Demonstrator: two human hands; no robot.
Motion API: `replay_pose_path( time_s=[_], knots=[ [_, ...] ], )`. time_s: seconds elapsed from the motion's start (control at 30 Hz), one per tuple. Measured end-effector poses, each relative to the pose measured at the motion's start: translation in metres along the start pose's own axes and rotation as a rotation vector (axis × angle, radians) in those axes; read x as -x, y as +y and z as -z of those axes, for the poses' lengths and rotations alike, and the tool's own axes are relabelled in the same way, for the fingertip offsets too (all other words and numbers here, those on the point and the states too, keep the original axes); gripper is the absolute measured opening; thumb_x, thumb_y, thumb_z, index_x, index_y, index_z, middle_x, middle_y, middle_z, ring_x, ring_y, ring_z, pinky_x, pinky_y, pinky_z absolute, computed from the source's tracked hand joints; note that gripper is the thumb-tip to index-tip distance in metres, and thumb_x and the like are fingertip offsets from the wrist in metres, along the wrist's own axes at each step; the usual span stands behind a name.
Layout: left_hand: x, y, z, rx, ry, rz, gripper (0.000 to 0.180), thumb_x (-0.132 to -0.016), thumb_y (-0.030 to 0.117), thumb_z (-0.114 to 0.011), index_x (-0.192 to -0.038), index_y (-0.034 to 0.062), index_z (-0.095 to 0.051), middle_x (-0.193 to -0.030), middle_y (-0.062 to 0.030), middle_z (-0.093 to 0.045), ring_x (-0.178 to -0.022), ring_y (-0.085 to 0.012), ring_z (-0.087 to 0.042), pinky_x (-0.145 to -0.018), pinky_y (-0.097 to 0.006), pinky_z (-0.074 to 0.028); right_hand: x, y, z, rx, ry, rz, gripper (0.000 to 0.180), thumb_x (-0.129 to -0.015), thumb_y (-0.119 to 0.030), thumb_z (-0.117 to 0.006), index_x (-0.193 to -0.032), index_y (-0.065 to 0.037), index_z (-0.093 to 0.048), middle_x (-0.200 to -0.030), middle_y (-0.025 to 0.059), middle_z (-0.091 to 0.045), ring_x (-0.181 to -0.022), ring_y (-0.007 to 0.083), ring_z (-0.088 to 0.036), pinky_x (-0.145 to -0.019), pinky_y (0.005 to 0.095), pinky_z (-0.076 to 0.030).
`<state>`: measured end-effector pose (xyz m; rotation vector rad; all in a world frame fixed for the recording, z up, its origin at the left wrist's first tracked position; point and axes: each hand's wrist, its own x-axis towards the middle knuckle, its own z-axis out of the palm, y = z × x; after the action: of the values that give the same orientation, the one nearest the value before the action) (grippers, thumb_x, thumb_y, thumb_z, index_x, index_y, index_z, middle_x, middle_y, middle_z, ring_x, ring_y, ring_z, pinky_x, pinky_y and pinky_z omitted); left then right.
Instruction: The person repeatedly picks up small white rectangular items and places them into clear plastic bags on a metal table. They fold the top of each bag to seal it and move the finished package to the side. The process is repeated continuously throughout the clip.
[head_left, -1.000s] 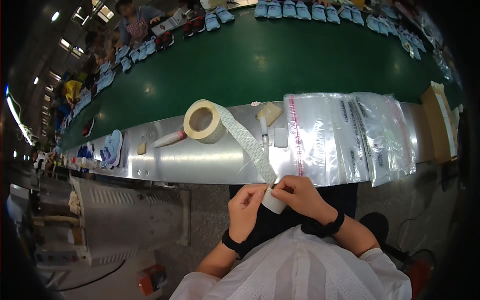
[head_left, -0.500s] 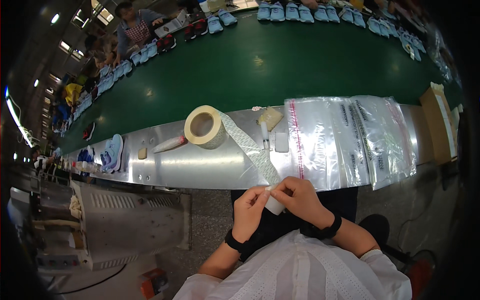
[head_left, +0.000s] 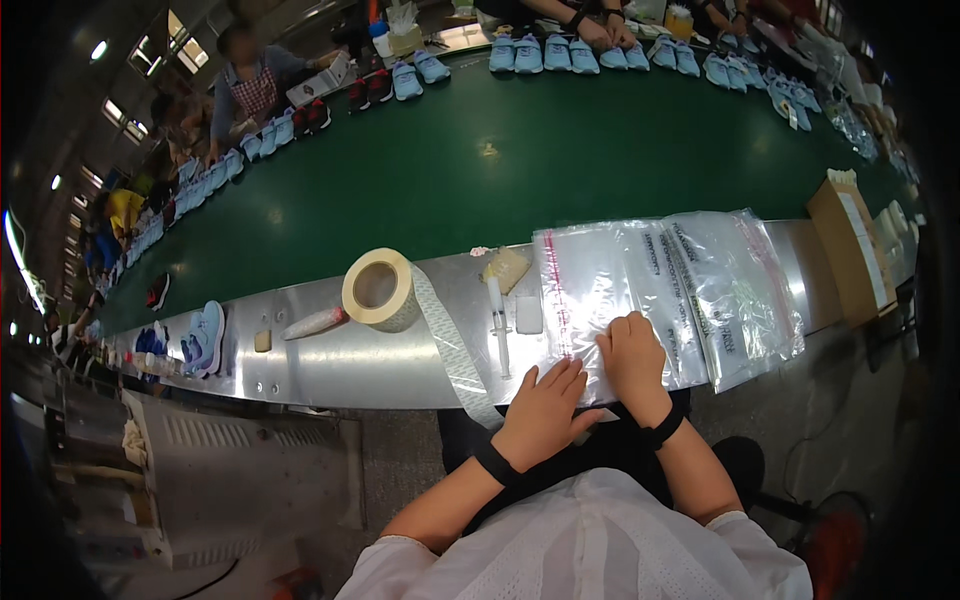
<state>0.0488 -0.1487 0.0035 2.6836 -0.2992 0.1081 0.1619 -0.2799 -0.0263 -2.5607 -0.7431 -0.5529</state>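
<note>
both hands lay flat, fingers spread and gripping nothing: the left hand at the surface edge, the right hand pressing the nearest clear plastic bag. the tape roll stood apart, its strip trailing toward the hands; bagging looked barely begun.

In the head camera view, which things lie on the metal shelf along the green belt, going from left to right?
Blue shoe → small tan block → pinkish tube → tape roll → syringe → clear plastic bags, where the right hand rests → cardboard box.
</note>
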Motion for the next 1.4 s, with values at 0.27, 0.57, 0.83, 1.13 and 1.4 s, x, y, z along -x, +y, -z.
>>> replay_pose_path(
  time_s=[0.27, 0.57, 0.83, 1.13, 1.4],
  knots=[
    [-0.065, -0.021, 0.014, 1.501, -0.083, 0.357, 0.038, -0.097, 0.031, -0.039, -0.108, -0.0015, -0.056, -0.096, -0.0116, -0.063, -0.096, -0.0250, -0.060, -0.085, -0.035, -0.046, 0.001, 0.028, 0.006, -0.798, -0.192, -0.425, 0.011, -0.085, -0.008, -0.052, -0.079, 0.000, -0.055, -0.073, 0.0117, -0.055, -0.060, 0.0219, -0.055, -0.055, 0.0328, -0.042],
    [-0.127, -0.031, -0.033, 1.754, -0.315, 0.504, 0.032, -0.094, 0.018, -0.040, -0.118, -0.0020, -0.047, -0.103, -0.0139, -0.060, -0.098, -0.0269, -0.063, -0.079, -0.034, -0.054, -0.012, 0.059, 0.058, -1.134, -0.062, -0.392, 0.014, -0.092, -0.014, -0.049, -0.085, -0.004, -0.056, -0.090, 0.0010, -0.057, -0.077, 0.0065, -0.050, -0.068, 0.0227, -0.042],
    [-0.122, -0.031, -0.006, 2.040, -0.455, 0.662, 0.040, -0.097, 0.030, -0.038, -0.116, -0.0039, -0.045, -0.112, -0.0211, -0.055, -0.105, -0.0380, -0.056, -0.093, -0.050, -0.044, 0.001, 0.021, 0.080, -0.690, -0.264, 0.042, 0.032, -0.076, -0.015, -0.069, -0.103, -0.003, -0.058, -0.104, 0.0119, -0.056, -0.098, 0.0285, -0.055, -0.082, 0.0354, -0.044],
    [-0.024, -0.030, 0.002, 1.764, -0.080, 0.617, 0.036, -0.095, 0.022, -0.045, -0.122, -0.0005, -0.043, -0.111, -0.0167, -0.057, -0.101, -0.0299, -0.060, -0.078, -0.038, -0.052, 0.007, 0.023, 0.034, -0.557, -0.085, -0.097, 0.012, -0.084, -0.011, -0.056, -0.087, 0.000, -0.061, -0.070, 0.0097, -0.060, -0.062, 0.0235, -0.061, -0.057, 0.0332, -0.048],
    [0.037, -0.027, 0.022, 1.556, 0.227, 0.702, 0.032, -0.093, 0.023, -0.051, -0.115, 0.0005, -0.048, -0.100, -0.0151, -0.061, -0.085, -0.0221, -0.064, -0.069, -0.029, -0.053, 0.035, 0.207, 0.093, -0.710, 0.443, -0.849, 0.012, -0.090, -0.012, -0.050, -0.093, -0.001, -0.054, -0.079, 0.0049, -0.058, -0.060, 0.0114, -0.053, -0.053, 0.0226, -0.041]
  ],
)
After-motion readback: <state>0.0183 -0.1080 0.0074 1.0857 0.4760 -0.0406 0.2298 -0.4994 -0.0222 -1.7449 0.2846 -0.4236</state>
